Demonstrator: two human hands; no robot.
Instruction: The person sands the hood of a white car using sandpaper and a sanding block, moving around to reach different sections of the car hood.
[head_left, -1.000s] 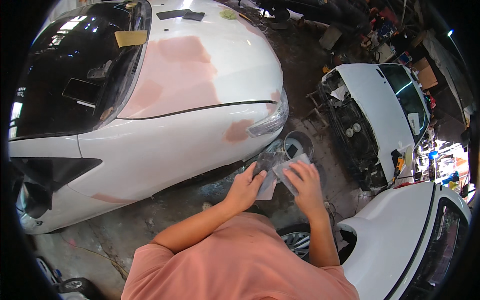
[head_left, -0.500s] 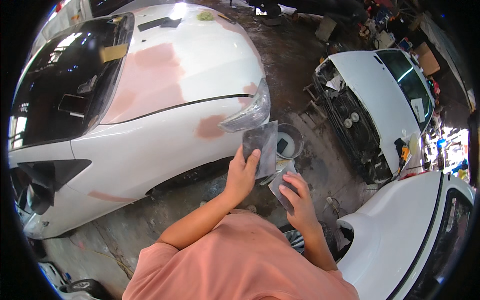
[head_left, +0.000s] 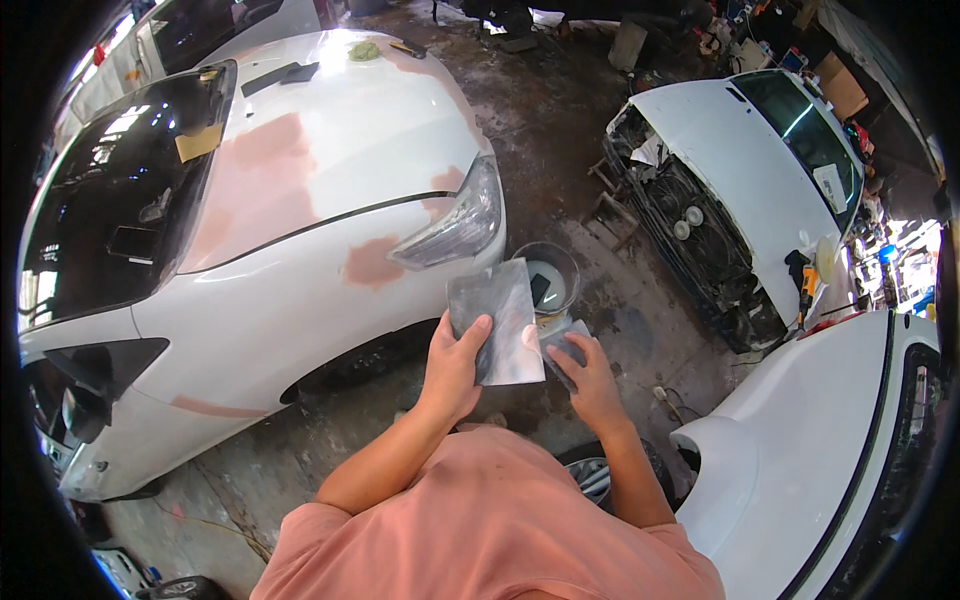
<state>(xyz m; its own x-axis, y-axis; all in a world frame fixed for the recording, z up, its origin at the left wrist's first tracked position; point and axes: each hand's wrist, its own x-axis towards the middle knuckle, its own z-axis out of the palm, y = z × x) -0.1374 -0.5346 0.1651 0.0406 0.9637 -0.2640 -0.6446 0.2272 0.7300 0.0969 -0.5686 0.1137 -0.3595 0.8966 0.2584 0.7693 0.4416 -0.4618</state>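
My left hand (head_left: pixel 457 368) grips a grey sheet of sandpaper (head_left: pixel 505 335) by its left side, thumb on top. The sheet's face is dark at the left and pale and scuffed toward the right. Just right of it, my right hand (head_left: pixel 590 385) is closed on a smaller grey piece of sandpaper (head_left: pixel 562 358), thumb and fingers across its face. The two pieces lie close together in front of my chest; whether they touch I cannot tell. Beyond them stands a bucket (head_left: pixel 570 275) of cloudy water with a dark block in it.
A white car (head_left: pixel 270 330) with pinkish filler patches fills the left, its headlight (head_left: pixel 455 225) near the bucket. Dark sheets (head_left: pixel 280 77) and a greenish cloth (head_left: pixel 364 50) lie on its hood. Other white cars stand at far right and near right. An orange-black power tool (head_left: pixel 806 290) rests by one.
The sandpaper in my left hand has tilted, showing more of its pale face. Both hands have come closer together. The view has shifted, so the car sits lower and further left.
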